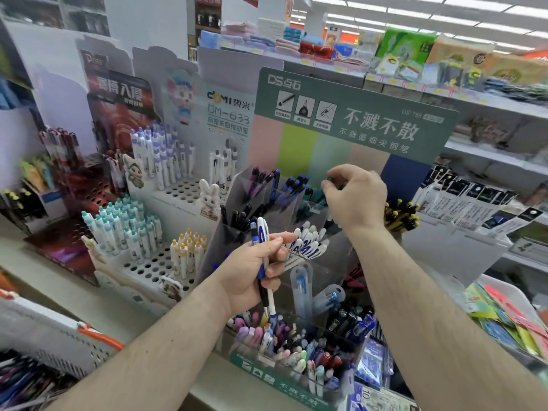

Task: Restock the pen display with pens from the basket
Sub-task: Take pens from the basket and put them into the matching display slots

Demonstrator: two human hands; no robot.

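The right hand [354,200] pinches a dark green pen [331,180] over the rear compartment of the clear display [284,209], while the left hand [252,268], at seven o'clock from it, grips two near-upright blue-and-white pens [262,232] beside the matching white pens [308,241] at three o'clock.

Two bare hands show: the left hand [255,271] near the centre, the right hand [354,200] at about one o'clock from it. The left hand grips two pens [262,247], both blue and white. The right hand pinches one green pen [331,180]. Four cardboard pen displays stand in a row, from the dark red display [118,99] at ten o'clock to the green-headed display [355,114] at twelve. One grey basket [53,336] sits at eight o'clock. Loose pens in the compartments are too many to count.
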